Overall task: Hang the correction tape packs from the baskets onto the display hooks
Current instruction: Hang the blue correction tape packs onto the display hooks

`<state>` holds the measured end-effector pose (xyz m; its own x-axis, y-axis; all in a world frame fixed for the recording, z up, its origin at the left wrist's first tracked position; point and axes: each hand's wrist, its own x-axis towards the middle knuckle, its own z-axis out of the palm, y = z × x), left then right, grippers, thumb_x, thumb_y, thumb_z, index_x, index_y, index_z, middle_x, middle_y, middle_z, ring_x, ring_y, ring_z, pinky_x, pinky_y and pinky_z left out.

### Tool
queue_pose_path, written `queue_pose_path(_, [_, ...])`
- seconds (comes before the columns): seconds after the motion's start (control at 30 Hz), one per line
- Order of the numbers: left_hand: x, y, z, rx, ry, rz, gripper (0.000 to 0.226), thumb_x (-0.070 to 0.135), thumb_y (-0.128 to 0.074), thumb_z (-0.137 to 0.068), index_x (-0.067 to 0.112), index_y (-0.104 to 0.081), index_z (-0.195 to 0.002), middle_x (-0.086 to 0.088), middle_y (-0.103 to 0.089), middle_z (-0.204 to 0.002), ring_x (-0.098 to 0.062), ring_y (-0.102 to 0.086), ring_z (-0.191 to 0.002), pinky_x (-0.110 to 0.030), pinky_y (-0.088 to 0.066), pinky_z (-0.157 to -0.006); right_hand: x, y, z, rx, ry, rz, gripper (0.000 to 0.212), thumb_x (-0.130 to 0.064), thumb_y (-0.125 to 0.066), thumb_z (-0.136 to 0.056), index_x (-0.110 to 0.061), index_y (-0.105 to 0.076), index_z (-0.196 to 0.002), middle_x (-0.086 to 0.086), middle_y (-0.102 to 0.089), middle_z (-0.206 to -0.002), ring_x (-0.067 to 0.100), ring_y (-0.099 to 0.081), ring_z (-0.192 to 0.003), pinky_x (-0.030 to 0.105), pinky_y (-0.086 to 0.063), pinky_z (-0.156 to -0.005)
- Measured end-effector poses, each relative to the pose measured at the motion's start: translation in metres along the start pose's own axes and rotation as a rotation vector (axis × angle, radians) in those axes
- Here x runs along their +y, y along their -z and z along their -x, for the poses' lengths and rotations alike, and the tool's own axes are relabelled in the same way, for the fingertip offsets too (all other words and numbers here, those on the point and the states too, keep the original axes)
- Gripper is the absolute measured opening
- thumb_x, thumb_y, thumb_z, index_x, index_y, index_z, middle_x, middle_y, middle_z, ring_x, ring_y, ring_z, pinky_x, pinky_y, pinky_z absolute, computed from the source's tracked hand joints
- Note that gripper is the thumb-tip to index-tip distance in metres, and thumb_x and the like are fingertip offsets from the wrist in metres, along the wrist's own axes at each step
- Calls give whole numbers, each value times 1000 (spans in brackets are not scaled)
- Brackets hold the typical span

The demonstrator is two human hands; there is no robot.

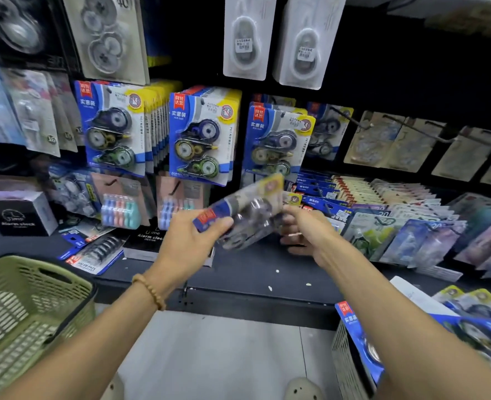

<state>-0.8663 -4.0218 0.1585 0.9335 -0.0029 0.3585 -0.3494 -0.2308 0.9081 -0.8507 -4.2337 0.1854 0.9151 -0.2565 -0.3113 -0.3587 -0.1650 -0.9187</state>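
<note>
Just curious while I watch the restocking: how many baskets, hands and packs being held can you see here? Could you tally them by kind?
Green slatted plastic basket at the lower left: 1
Pale slatted basket holding blue-carded packs at the lower right: 1
Bare hands, left hand and right hand: 2
Blurred blue-carded correction tape pack held between them: 1
Total: 5

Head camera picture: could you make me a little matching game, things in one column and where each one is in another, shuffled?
Things:
1. green basket
2. blurred correction tape pack
3. black alarm clock box
4. bead bracelet

Places:
A. on the left wrist
B. on the shelf at far left
C. bottom left, beside the shelf
D. held between the left hand and right hand

Pairs: 1-C, 2-D, 3-B, 4-A
</note>
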Motion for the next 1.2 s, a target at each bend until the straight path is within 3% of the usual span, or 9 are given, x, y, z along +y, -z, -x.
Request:
queue_pose_path(0.07, [5,-2,-7,39,103,140,18,10,-70,-92,20,-70,-77,16,-70,-61,4,-61,-59,-17,-51,-61,-4,4,4,78,153,44,31,-45,-57,-99,-21,-61,-80,-6,-67,-76,14,-58,-73,27,-40,-68])
queue_pose_path(0.17, [7,-8,-17,32,229,312,9,12,-68,-94,14,-74,-88,2,-78,-82,-16,-71,-79,-38,-60,-79,-9,6,17,-18,425,68,20,-41,-62,-98,-22,-67,-96,-13,-69,-101,0,-62,-92,17,-45,-73])
queue_pose_path(0.23, [10,-17,-20,19,274,393,8,11,-66,-95,11,-74,-92,-5,-78,-89,-20,-73,-81,-40,-60,-77,-8,3,20,-133,497,58,20,-29,-74,-90,-19,-68,-107,-7,-75,-102,7,-70,-96,15,-54,-78])
queue_pose_path(0.4, [17,-37,-34,33,428,533,16,19,-61,-100,10,-74,-100,-12,-78,-98,-27,-75,-89,-44,-61,-81,-6,0,6,-30,538,-33,31,-18,-83,-83,-10,-70,-110,3,-78,-101,20,-73,-97,40,-59,-90])
queue_pose_path(0.5, [13,-41,-46,60,451,453,21,24,-57,-103,10,-71,-94,-10,-78,-93,-19,-74,-77,-33,-63,-70,-19,11,-7,91,553,-56,24,-20,-82,-84,-13,-69,-103,3,-76,-98,21,-72,-92,34,-57,-84])
queue_pose_path(0.6, [5,-38,-51,78,470,362,18,27,-56,-103,13,-67,-105,-4,-74,-97,-14,-73,-81,-20,-58,-64,-42,22,-24,188,576,-95,18,-22,-78,-87,-15,-68,-100,-5,-73,-93,9,-68,-82,15,-52,-69])
queue_pose_path(0.8, [-15,-33,-47,76,473,217,13,26,-57,-102,21,-66,-93,-5,-72,-98,-21,-71,-94,-28,-56,-79,-89,18,-58,173,566,-163,11,-27,-70,-94,-20,-69,-102,-10,-71,-96,2,-63,-81,17,-49,-66])
queue_pose_path(1.03, [-29,-33,-43,94,531,236,10,22,-58,-102,19,-66,-97,-3,-71,-96,-16,-71,-89,-22,-56,-74,-86,11,-82,228,499,-226,16,-28,-69,-95,-16,-71,-106,-9,-70,-96,0,-59,-79,17,-43,-62])
queue_pose_path(1.2, [-35,-34,-43,93,548,236,9,21,-60,-101,19,-66,-95,-6,-71,-96,-20,-70,-89,-31,-57,-82,-81,12,-85,279,516,-256,15,-26,-70,-94,-14,-70,-103,-9,-70,-92,1,-60,-77,13,-43,-59])
